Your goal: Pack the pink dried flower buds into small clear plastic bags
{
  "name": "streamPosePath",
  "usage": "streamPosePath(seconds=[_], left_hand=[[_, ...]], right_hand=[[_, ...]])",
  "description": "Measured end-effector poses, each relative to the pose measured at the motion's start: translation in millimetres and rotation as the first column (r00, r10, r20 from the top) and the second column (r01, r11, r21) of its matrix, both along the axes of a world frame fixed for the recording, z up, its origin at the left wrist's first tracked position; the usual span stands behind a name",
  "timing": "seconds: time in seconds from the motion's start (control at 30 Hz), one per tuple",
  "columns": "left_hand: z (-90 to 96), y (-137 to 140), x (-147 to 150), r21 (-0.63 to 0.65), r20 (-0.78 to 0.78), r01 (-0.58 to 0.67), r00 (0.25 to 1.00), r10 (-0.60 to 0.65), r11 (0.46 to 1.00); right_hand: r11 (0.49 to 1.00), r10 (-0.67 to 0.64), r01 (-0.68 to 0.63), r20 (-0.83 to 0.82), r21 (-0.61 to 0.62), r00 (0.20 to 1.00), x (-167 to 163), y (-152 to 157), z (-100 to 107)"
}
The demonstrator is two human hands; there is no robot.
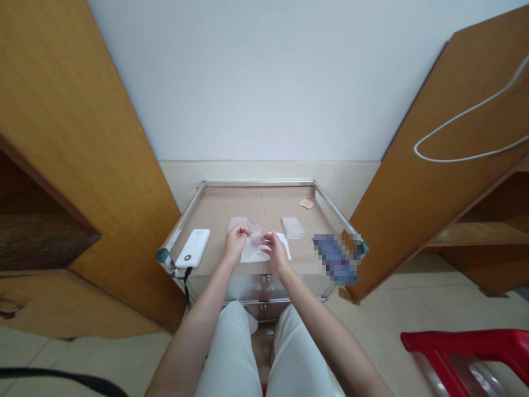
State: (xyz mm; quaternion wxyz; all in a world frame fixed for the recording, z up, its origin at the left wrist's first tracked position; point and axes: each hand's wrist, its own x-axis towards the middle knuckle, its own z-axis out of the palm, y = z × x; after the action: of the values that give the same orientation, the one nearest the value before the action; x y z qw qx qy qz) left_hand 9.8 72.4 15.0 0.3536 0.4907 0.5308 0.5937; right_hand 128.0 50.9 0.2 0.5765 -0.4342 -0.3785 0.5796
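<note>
Between my two hands, over the near middle of the tabletop, is a thin clear plastic bag (pixel 256 236). My left hand (pixel 236 241) is closed in a pinch at the bag's left edge. On the other side, my right hand (pixel 277 252) has its thumb and fingers bent around the bag's right edge. White paper (pixel 250 255) lies under the hands, partly covered by them. A stack of clear plastic bags (pixel 292 227) rests to the right, and another flat translucent sheet or bag (pixel 237 222) lies just behind my left hand.
A white power bank (pixel 194 248) with a black cable (pixel 187 284) lies at the tabletop's left. A small tan card (pixel 306 203) sits at back right, a pixelated dark object (pixel 335 259) at front right. Metal rails (pixel 260 183) edge the table; wooden cabinets flank it. A red stool (pixel 471 339) stands right.
</note>
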Motion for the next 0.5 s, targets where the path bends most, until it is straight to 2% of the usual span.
streamPosePath(seconds=[0.2,0.33,0.5], left_hand=[[0.8,-6.1,-1.3,-0.058,-0.085,0.067,0.994,-0.072,0.996],[1.1,-7.7,-1.4,0.001,-0.076,0.152,0.986,-0.151,0.988],[1.3,-8.4,-3.7,0.048,-0.133,0.162,0.979,-0.154,0.986]], right_hand=[[0.991,0.086,-0.110,0.269,0.075,0.959,0.1,13.7,14.5],[0.978,0.107,-0.156,0.306,0.138,0.946,-0.4,12.8,15.3],[0.971,0.177,-0.215,0.289,0.103,0.941,4.0,10.3,16.3]])
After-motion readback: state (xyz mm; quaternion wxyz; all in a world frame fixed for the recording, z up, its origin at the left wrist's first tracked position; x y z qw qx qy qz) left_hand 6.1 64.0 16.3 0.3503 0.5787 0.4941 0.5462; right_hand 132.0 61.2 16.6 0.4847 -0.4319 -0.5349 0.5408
